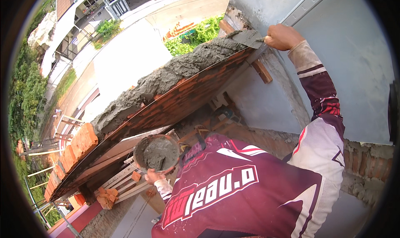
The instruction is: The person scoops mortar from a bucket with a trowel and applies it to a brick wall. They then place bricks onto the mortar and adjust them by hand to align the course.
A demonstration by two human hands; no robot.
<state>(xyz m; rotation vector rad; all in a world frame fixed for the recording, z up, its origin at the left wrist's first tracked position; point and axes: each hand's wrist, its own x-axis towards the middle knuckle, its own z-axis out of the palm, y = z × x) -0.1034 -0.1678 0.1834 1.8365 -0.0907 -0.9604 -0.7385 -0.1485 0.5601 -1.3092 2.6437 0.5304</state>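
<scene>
A: In the head view, where to look first?
B: At upper right. Note the right hand [285,37], with fingers curled closely round the handle of a trowel [249,38], leaving no visible gap. See the blade apparently resting on the mortar bed [177,69], at its upper end, near the grey wall [350,71].
A: And for the left hand?
B: Look lower, at the middle. Find the left hand [153,177] at the near rim of a bowl [138,150], part-curled and seemingly gripping that rim; cannot tell how far the hidden fingers reach beneath. Note the grey mortar [157,155] inside.
A: Where to trace the bed?
B: Along the top of the sloping brickwork [200,87], rough and lumpy, down to the bare bricks [84,140] at lower left.
A: How best to work such a surface?
B: By judgement: hold the blade nearly flat, press lightly and draw lengthwise, so as to fill hollows without pushing material over the edge. Keep the bowl level and close, to shorten each reach. Lift small loads only, given the one-handed grip. Tuck in ragged edges last.
</scene>
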